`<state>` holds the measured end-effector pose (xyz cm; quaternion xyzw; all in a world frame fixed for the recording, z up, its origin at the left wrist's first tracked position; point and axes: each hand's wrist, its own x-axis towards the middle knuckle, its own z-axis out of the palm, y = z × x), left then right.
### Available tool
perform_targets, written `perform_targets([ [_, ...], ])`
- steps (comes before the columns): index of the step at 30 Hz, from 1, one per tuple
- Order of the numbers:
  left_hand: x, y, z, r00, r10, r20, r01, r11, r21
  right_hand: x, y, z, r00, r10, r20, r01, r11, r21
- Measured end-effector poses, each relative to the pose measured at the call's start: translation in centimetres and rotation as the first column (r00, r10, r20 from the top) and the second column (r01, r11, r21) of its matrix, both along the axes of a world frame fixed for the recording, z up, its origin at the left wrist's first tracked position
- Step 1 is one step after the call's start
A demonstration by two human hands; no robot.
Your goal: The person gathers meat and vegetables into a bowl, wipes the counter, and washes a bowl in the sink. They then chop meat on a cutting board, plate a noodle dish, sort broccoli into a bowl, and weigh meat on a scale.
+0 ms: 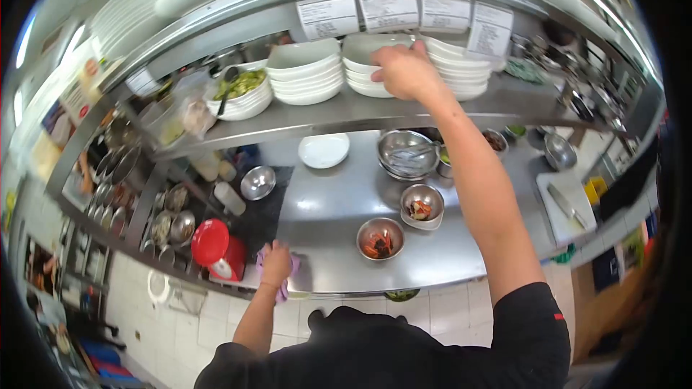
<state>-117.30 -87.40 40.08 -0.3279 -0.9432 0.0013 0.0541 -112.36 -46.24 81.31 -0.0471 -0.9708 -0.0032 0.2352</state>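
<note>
My right hand (407, 70) is stretched up to the shelf, its fingers curled at the right rim of the top white bowl (358, 47) in the middle stack. Parts of its fingers are hidden behind the hand. Down at the counter's front edge, my left hand (276, 265) is closed on a purple cloth (294, 265). A red kitchen scale (216, 245) stands just left of that hand. Two steel bowls with food, a nearer bowl (380, 238) and a farther bowl (422, 206), sit on the counter below my right arm.
White bowl stacks (304, 72) and a bowl of green slices (241, 94) line the shelf (317, 117). A white plate (324, 150), steel mixing bowls (408, 151) and a squeeze bottle (229, 199) stand underneath. A knife (567, 206) lies on the white cutting board (559, 227) at right.
</note>
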Motion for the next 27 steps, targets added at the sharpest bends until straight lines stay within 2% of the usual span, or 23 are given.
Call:
perform_targets([
  [1,1.9,2.8,2.0,0.992,0.069,-0.108,-0.059,0.994,0.096,0.0,0.1,0.4,0.999,0.047,0.000,-0.047,0.999,0.012],
  [2,2.6,5.7,2.6,0.990,0.089,0.108,-0.119,0.943,0.310,0.2,0.0,0.4,0.992,0.076,-0.096,-0.080,0.996,-0.032],
  [3,3.3,8.6,3.2,0.949,0.054,0.309,-0.210,0.842,0.498,0.3,-0.1,0.5,0.977,0.097,-0.189,-0.114,0.990,-0.080],
  [5,5.5,14.9,2.8,0.836,0.064,0.545,-0.456,0.633,0.625,0.3,0.1,0.5,0.966,0.145,-0.212,-0.176,0.975,-0.137],
  [6,5.9,17.4,1.2,0.775,0.060,0.629,-0.559,0.528,0.639,0.3,0.2,0.5,0.960,0.147,-0.239,-0.196,0.961,-0.197],
  [10,7.2,21.2,-4.1,0.690,0.067,0.720,-0.656,0.478,0.584,-0.6,0.7,-0.3,0.920,0.136,-0.366,-0.223,0.952,-0.207],
  [11,7.5,20.9,-4.5,0.681,0.012,0.732,-0.623,0.534,0.571,-0.7,0.5,-0.2,0.916,0.155,-0.371,-0.243,0.949,-0.203],
  [12,7.7,20.7,-5.0,0.663,-0.048,0.747,-0.581,0.598,0.553,-0.8,0.5,-0.2,0.894,0.139,-0.426,-0.278,0.918,-0.283],
  [13,8.2,20.6,-5.5,0.663,-0.045,0.747,-0.583,0.596,0.553,-0.8,0.4,-0.4,0.870,0.116,-0.478,-0.314,0.880,-0.357],
  [14,10.9,20.6,0.0,0.579,-0.003,0.815,-0.726,0.452,0.518,-1.0,0.7,-0.8,0.870,0.118,-0.479,-0.316,0.879,-0.357],
  [15,12.5,20.5,3.3,0.482,0.020,0.876,-0.841,0.292,0.456,-1.1,1.1,-1.6,0.802,0.208,-0.560,-0.381,0.900,-0.212],
  [16,12.6,20.1,2.5,0.483,0.023,0.875,-0.840,0.292,0.457,-1.1,1.3,-1.9,0.721,0.302,-0.624,-0.428,0.902,-0.059],
  [18,11.7,18.2,0.0,0.611,0.161,0.775,-0.790,0.194,0.582,2.0,0.6,-2.1,0.667,0.361,-0.652,-0.475,0.880,0.001],
  [19,10.9,17.3,-0.8,0.611,0.162,0.775,-0.790,0.194,0.582,4.3,0.2,-2.4,0.614,0.420,-0.668,-0.516,0.854,0.063],
  [21,9.9,14.8,-1.9,0.624,0.089,0.776,-0.780,0.025,0.625,8.9,0.1,-4.0,0.640,0.492,-0.590,-0.555,0.827,0.088],
  [22,9.5,13.6,-1.5,0.625,0.091,0.776,-0.780,0.027,0.625,11.2,0.2,-6.0,0.651,0.522,-0.552,-0.576,0.812,0.088],
  [24,7.9,11.4,0.0,0.522,0.139,0.842,-0.853,0.104,0.511,15.5,0.2,-11.0,0.652,0.586,-0.482,-0.652,0.757,0.038],
  [25,7.2,10.3,0.4,0.525,0.139,0.840,-0.851,0.105,0.514,17.6,0.1,-12.7,0.649,0.683,-0.335,-0.740,0.669,-0.068],
  [27,6.3,9.1,0.7,0.486,-0.004,0.874,-0.867,0.127,0.482,19.7,-0.5,-19.8,0.689,0.686,-0.236,-0.725,0.640,-0.256],
])
